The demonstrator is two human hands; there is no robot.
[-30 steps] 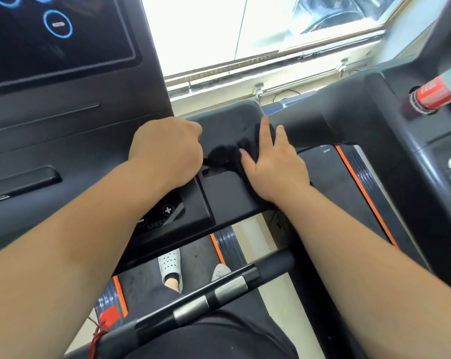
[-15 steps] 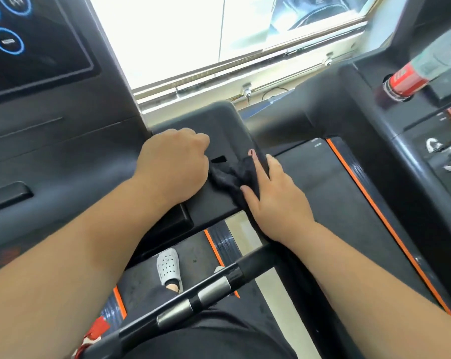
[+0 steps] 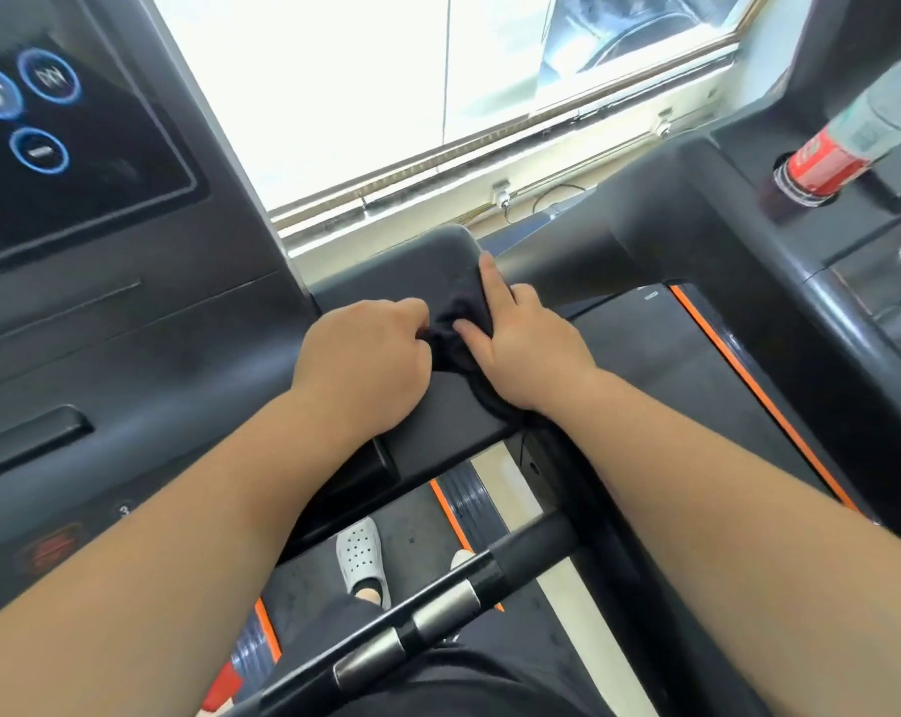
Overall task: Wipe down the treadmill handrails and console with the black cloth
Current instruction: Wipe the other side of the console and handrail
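Where right hand [image 3: 533, 349] presses, black cloth [image 3: 454, 306] bunched.

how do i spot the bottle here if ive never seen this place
Start at the bright window across the top, then follow its sill to the dark console at far right. A bottle sits in a round cup holder there; its red label stands out against the black plastic around it.

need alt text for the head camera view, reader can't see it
Seen from above, a person's right hand presses a black cloth flat on a dark treadmill handrail, while the curled left hand appears to pinch the cloth's edge. The console screen is at left, a red-labelled bottle sits in a holder at right.
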